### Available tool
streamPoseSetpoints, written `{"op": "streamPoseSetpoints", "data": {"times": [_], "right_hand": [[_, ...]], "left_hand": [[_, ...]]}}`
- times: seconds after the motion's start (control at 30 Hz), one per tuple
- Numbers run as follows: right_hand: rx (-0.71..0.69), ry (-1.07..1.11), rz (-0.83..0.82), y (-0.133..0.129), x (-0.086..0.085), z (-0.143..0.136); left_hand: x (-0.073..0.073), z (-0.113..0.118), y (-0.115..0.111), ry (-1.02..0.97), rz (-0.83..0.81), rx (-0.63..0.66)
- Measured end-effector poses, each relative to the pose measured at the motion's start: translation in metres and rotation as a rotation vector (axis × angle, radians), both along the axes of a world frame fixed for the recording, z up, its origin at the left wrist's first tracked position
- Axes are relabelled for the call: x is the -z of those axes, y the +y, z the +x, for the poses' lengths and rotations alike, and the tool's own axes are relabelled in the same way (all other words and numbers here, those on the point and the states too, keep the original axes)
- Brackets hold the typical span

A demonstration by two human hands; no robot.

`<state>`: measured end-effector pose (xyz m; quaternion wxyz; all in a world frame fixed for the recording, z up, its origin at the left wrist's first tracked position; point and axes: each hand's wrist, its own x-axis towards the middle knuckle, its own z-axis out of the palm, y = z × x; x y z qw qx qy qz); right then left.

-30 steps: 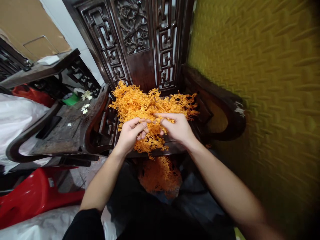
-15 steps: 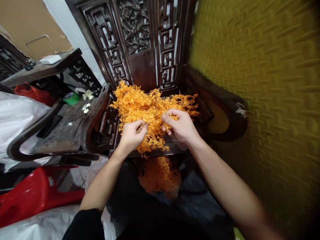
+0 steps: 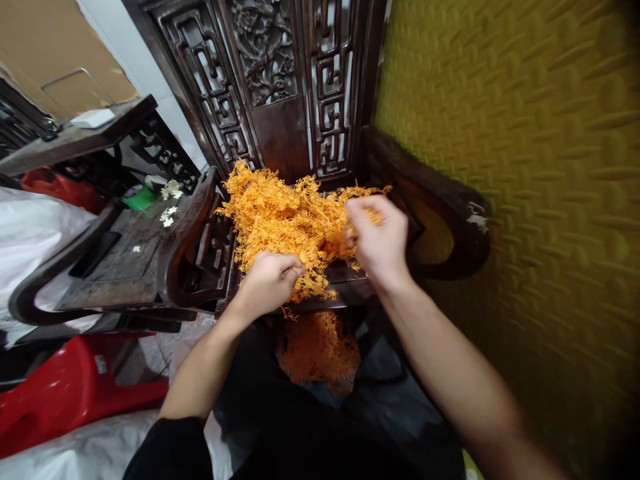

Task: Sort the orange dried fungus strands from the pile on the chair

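Observation:
A heap of orange, finely branched plastic-looking sprigs (image 3: pixel 280 207) covers much of the dark wooden chair seat (image 3: pixel 345 297). At the heap's front edge, my left hand (image 3: pixel 270 283) is closed in a pinch, thumb against forefinger; what sits between the fingertips is too small to make out. My right hand (image 3: pixel 380 237) is raised over the heap's right side, its fingers curled around an orange sprig (image 3: pixel 373 217) that shows between them. This hand is slightly blurred. More orange sprigs (image 3: pixel 327 340) lie lower down, below the seat's front edge.
The carved chair back (image 3: pixel 280 127) rises behind the heap, with a curved armrest (image 3: pixel 470 233) at right beside a yellow textured surface (image 3: pixel 510 120). To the left stand a wooden side seat (image 3: pixel 125 267) with a green object (image 3: pixel 140 198) and pale flower-like pieces (image 3: pixel 170 190), and a red plastic stool (image 3: pixel 65 380).
My right hand has moved up and to the right, away from my left hand, with orange sprig in its fingers. My left hand has shifted slightly down and stays pinched.

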<state>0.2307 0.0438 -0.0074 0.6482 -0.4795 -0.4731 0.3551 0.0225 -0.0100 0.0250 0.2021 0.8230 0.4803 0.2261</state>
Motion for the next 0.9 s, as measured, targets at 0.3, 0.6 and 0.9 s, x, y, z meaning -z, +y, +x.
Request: {"op": "streamPoseSetpoints", "data": {"times": [0.3, 0.6, 0.9], "right_hand": [[-0.438, -0.519, 0.087, -0.019, -0.008, 0.022], [-0.466, -0.958, 0.039, -0.025, 0.007, -0.013], [0.176, 0.029, 0.001, 0.021, 0.007, 0.048]], "left_hand": [[0.009, -0.002, 0.009, 0.169, -0.013, -0.069], [0.021, 0.012, 0.004, 0.593, 0.25, -0.06], [-0.009, 0.007, -0.009, 0.182, -0.205, 0.286]]}}
